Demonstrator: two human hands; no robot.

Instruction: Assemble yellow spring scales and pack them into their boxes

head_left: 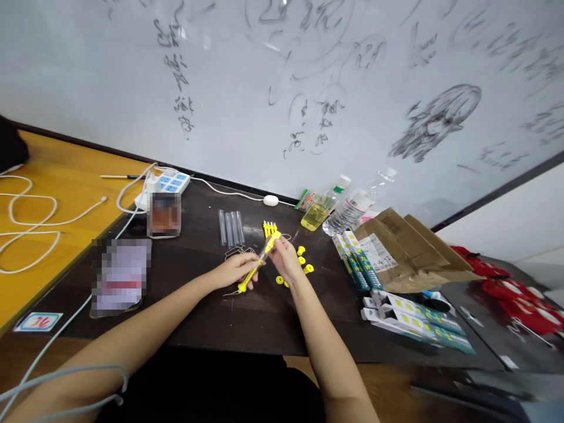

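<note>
Left hand (237, 268) and right hand (285, 257) clamped on a slim, tilted yellow-and-clear plastic rod (263, 256), clear plastic bottle (326, 203) holding yellow liquid (314, 217) beyond and right of the rod

Slim yellow rod (263, 257), clear near its middle, slantwise

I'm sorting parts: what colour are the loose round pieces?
The round pieces are yellow, in the head view.

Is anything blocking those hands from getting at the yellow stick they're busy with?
Nothing visible: the left hand grips the yellow stick near its lower end, and the right hand holds the upper end. The loose clear tubes lie farther back on the table, not in between.
</note>
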